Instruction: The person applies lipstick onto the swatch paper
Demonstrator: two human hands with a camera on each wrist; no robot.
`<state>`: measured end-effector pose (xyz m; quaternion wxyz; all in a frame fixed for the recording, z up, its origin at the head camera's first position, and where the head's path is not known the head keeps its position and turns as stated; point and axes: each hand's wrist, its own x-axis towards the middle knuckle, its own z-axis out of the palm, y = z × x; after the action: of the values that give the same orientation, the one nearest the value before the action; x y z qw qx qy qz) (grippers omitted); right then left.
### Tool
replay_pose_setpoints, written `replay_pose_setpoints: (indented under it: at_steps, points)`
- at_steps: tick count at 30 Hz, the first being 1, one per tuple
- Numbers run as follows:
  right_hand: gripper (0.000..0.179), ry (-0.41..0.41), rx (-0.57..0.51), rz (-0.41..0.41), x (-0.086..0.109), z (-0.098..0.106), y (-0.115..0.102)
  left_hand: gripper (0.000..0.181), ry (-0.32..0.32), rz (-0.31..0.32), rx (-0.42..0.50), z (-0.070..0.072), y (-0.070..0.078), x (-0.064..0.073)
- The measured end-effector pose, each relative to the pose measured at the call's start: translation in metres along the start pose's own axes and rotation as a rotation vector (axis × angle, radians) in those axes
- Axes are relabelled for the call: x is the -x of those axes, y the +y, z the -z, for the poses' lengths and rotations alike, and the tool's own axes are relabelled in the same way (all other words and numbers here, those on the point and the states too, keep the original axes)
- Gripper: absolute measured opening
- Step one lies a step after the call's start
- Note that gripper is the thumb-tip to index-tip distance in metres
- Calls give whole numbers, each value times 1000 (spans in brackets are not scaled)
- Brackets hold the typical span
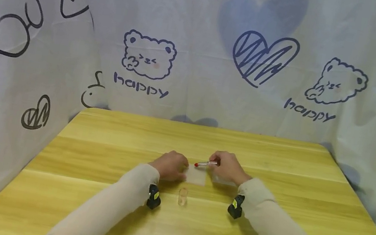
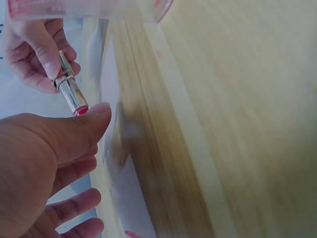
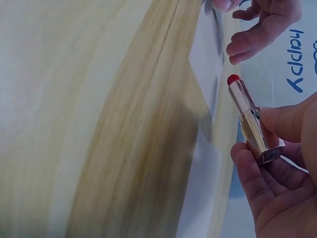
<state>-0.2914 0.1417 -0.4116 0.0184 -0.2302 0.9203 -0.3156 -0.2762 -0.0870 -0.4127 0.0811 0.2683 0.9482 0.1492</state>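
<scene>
Lipstick point(image 3: 250, 119) in the grip of the right hand point(image 1: 230, 167), left hand point(image 1: 172, 166) loose by paper point(image 1: 196, 175)

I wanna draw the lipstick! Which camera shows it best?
The right wrist view: the lipstick looks biggest there, its red tip and shiny tube plain in the right hand. The left wrist view shows it smaller, the tip partly showing; the head view, tiny.

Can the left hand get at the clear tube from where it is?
Probably yes: the left hand looks empty, and nothing visible stands between it and the clear tube.
</scene>
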Motion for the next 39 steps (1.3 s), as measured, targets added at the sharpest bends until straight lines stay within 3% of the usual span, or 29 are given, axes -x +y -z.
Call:
replay_pose_setpoints:
  at_steps: [7, 21, 39]
  points:
    - [12, 21, 35, -6, -2, -6, 0, 37, -13, 3, -68, -7, 2, -4]
    - [11, 11, 34, -34, -3, -17, -5, 33, -9, 37, -72, -17, -1, -9]
    - [6, -19, 73, -29, -3, -10, -4, 35, -27, 53, -86, -10, 6, -9]
